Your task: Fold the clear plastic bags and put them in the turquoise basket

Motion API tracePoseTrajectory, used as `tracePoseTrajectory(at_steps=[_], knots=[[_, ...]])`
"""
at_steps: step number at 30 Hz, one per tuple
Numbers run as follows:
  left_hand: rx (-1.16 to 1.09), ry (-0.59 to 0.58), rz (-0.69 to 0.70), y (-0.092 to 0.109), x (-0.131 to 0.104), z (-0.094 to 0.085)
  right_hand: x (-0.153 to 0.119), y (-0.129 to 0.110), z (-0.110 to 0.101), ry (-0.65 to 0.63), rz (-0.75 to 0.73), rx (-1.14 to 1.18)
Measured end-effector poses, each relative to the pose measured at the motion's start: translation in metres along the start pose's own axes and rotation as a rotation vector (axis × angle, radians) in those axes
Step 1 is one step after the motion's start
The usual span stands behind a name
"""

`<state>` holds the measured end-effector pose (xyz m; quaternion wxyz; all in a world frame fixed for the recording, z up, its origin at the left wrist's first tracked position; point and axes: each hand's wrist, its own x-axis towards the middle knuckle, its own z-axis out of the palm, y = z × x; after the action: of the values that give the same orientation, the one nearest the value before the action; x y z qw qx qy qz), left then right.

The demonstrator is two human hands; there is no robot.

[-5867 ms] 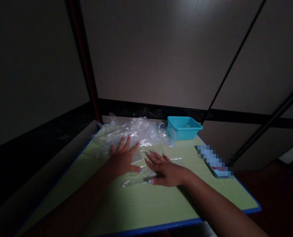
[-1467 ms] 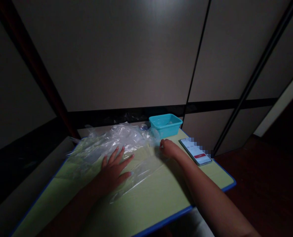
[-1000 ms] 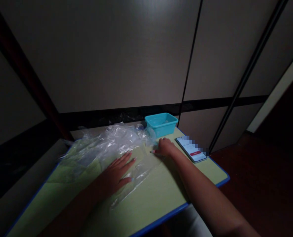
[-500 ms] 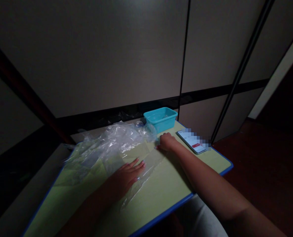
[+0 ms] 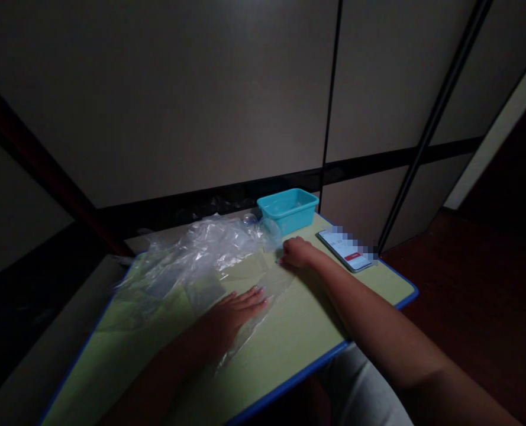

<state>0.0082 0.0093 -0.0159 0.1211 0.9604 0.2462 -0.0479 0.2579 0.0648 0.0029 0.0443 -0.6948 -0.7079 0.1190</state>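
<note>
- Clear plastic sheet (image 5: 249,290) lies flat on the green table (image 5: 298,331), thin and see-through with pale glints along its creases; it runs from the crumpled plastic heap (image 5: 200,248) toward the table's near edge.
- Near the teal tub (image 5: 288,209) the sheet's far corner sits under the right hand (image 5: 294,252).
- Left hand (image 5: 236,307) lies palm down on the sheet, fingers (image 5: 256,294) spread and pointing toward the tub (nothing gripped, just pressing flat); its forearm comes in from the table's near left.
- Right hand is curled, knuckles up, just in front of the tub, its fingertips (image 5: 283,260) down on the sheet's edge; whether they pinch the plastic or only press it I cannot tell in this dim light.
- Counted: one flat sheet under the hands, one heap of crumpled clear plastic left of the tub, one teal tub, one phone (image 5: 346,249) with a lit screen to the tub's right, two hands.
- Both the tub and the phone sit at the table's far end, the tub close to the wall.
</note>
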Motion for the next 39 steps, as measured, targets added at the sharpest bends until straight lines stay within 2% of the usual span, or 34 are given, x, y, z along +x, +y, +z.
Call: tracePoseTrajectory(at_steps=[8, 12, 19, 23, 29, 39], knots=[[-0.049, 0.052, 0.016, -0.001, -0.003, 0.002, 0.005, 0.004, 0.002, 0.035, -0.028, 0.104], [0.0, 0.105, -0.011, 0.002, 0.0, 0.004, 0.002, 0.005, -0.004, -0.02, -0.031, 0.113], [0.007, 0.06, 0.003, 0.004, 0.0, 0.001, -0.003, 0.002, -0.013, -0.098, -0.044, 0.069], [-0.015, 0.05, -0.008, 0.002, 0.0, 0.002, 0.0, 0.002, -0.01, -0.075, -0.075, 0.07], [-0.029, 0.123, 0.006, 0.003, 0.001, 0.004, -0.002, 0.002, -0.008, -0.025, -0.038, 0.109], [-0.054, 0.042, 0.041, 0.013, -0.002, -0.001, -0.005, 0.002, -0.014, -0.065, -0.015, 0.109]])
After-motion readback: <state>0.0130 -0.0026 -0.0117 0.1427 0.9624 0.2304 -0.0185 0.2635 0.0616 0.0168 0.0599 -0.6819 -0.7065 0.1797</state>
